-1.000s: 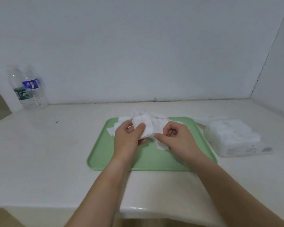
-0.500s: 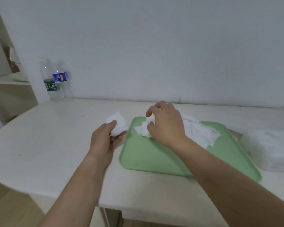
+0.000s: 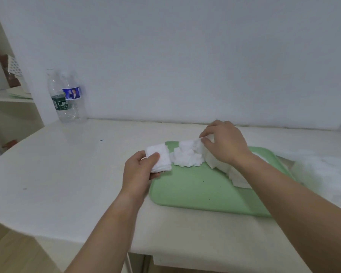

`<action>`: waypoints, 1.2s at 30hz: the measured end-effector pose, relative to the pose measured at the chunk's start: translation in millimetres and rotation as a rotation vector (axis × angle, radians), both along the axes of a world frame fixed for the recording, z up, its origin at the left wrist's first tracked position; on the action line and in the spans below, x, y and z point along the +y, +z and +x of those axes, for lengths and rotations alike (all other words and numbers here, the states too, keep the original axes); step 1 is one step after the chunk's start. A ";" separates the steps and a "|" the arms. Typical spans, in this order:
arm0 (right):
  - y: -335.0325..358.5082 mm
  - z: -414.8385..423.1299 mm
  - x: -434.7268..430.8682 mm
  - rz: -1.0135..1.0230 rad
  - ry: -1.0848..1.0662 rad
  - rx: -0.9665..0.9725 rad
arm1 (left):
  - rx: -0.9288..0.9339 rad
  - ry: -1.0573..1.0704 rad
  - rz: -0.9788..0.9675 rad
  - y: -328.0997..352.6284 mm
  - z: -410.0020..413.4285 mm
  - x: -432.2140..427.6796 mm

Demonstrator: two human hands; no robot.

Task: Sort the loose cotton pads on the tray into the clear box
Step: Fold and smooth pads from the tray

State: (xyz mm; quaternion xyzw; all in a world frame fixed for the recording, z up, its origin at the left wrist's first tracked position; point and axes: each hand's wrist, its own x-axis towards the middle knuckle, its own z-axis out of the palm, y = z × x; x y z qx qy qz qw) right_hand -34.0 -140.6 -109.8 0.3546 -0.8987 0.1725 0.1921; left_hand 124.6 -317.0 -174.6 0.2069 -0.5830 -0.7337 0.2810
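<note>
While the thumb of the left hand [image 3: 140,172] lies curled over the top of a small stack of cotton pads [image 3: 158,157] and the other fingers close under it, the stack is held just off the tray's left far corner, above the table rather than over the green surface. Across the tray's far edge, the right hand [image 3: 224,142] pinches its fingertips [image 3: 205,141] on the upper edge of a white pad that belongs to the heap of loose cotton pads [image 3: 187,156]; thumb and forefinger are drawn close together, and the remaining fingers arch over them. That heap sits on the tray's far left part, ragged and uneven, and more flat pads trail from it toward the tray's right side, partly hidden under the right wrist and forearm. Nearer the person, the green tray [image 3: 195,190] is bare save for a few dark specks. Just beyond the tray's right edge lies the clear box [image 3: 319,170], blurred, showing only as a pale white mass. Both bare forearms reach in from the tray's near side. Far left of the tray, two clear water bottles [image 3: 67,97] stand upright against the wall on the pale table [image 3: 67,174].
</note>
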 end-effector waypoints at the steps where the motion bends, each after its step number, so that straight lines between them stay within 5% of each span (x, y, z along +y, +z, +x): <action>1: -0.2 -0.1 1.6 -0.055 0.021 -0.027 | -0.001 0.002 -0.001 -0.1 0.3 0.1; 11: 26.8 20.4 0.0 -0.613 0.162 -0.339 | -0.010 0.005 -0.040 -3.3 -1.2 -1.8; 18: 7.8 59.9 -35.9 -0.720 0.318 -0.987 | -0.004 0.037 -0.053 -5.6 -5.4 -2.0; 21: -10.5 68.8 -54.7 -0.777 0.356 -1.124 | 0.009 0.065 -0.038 -3.4 -4.0 -2.2; 36: -49.7 67.8 -63.8 -0.763 0.403 -1.036 | -0.028 -0.011 -0.050 -2.8 -2.8 -3.6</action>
